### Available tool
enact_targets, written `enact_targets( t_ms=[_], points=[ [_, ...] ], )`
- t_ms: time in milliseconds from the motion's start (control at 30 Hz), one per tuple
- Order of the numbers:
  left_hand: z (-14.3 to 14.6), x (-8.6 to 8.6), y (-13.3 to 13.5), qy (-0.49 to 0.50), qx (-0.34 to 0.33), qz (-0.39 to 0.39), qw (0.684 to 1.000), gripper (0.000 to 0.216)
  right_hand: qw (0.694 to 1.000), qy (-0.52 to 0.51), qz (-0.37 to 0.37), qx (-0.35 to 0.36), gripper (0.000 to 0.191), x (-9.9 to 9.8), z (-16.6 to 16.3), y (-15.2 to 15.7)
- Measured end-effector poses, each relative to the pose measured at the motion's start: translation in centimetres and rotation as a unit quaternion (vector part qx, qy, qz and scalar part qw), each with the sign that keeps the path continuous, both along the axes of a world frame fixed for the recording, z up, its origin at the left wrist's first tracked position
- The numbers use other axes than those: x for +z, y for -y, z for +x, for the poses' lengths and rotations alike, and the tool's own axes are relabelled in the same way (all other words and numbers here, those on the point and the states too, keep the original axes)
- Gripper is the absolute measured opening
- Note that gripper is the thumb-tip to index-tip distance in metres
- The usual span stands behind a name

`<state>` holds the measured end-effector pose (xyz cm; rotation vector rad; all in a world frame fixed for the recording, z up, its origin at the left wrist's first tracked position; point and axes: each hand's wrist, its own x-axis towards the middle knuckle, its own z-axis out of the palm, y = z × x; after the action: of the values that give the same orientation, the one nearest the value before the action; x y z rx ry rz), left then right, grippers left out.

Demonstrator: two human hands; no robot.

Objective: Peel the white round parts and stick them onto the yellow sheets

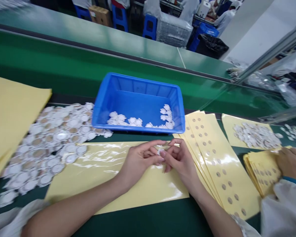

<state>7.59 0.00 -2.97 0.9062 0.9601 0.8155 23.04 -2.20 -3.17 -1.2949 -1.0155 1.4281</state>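
My left hand (pixel 140 158) and my right hand (pixel 179 159) meet over a glossy yellow backing sheet (pixel 93 171) on the green table. Both pinch one small white round part (pixel 160 152) between their fingertips. Just behind the hands stands a blue plastic bin (pixel 138 98) with several white round parts (pixel 166 117) along its near wall. A big heap of the same white round parts (pixel 51 144) lies to the left of my left hand.
Yellow sheets with round holes (pixel 217 158) lie right of my hands. A co-worker's hand (pixel 292 163) rests on a stack of yellow sheets (pixel 262 172) at far right, near another pile of parts (pixel 256 135). Plain yellow sheets (pixel 10 112) lie at left. A green conveyor (pixel 64 65) runs behind.
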Motion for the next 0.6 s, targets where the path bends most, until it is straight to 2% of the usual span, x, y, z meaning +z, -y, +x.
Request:
enact_targets(
  t_ms=[167, 233, 333, 433, 500, 533, 567, 600],
  points=[
    [-0.1, -0.6, 0.7, 0.011, -0.012, 0.025, 1.000, 0.044, 0.995, 0.053, -0.034, 0.074, 0.035, -0.3, 0.8, 0.2],
    [0.0, -0.5, 0.9, -0.007, -0.018, 0.051, 0.998, 0.044, 0.994, 0.073, -0.027, 0.078, 0.036, -0.4, 0.9, 0.3],
    [0.0, 0.2, 1.2, -0.047, -0.031, 0.116, 0.992, 0.046, 0.996, 0.055, -0.015, 0.066, 0.040, -0.2, 0.7, 0.4],
    [-1.3, 1.5, 1.5, -0.108, -0.027, 0.200, 0.973, 0.041, 0.998, 0.013, -0.016, 0.060, 0.039, 0.1, 0.4, 0.5],
    [-3.4, 2.5, 1.7, -0.180, -0.017, 0.297, 0.937, 0.028, 0.998, 0.001, -0.027, 0.057, 0.039, 0.2, 0.2, 0.5],
    [-4.8, 3.0, 1.8, -0.236, -0.009, 0.368, 0.899, 0.022, 0.998, -0.001, -0.033, 0.055, 0.041, 0.2, 0.2, 0.5],
    [-6.4, 3.5, 1.8, -0.303, -0.001, 0.434, 0.849, 0.018, 0.998, -0.001, -0.040, 0.052, 0.042, 0.3, 0.2, 0.5],
    [-8.1, 3.9, 1.7, -0.363, 0.022, 0.469, 0.805, 0.017, 0.998, -0.002, -0.047, 0.046, 0.043, 0.3, 0.3, 0.5]
  ],
)
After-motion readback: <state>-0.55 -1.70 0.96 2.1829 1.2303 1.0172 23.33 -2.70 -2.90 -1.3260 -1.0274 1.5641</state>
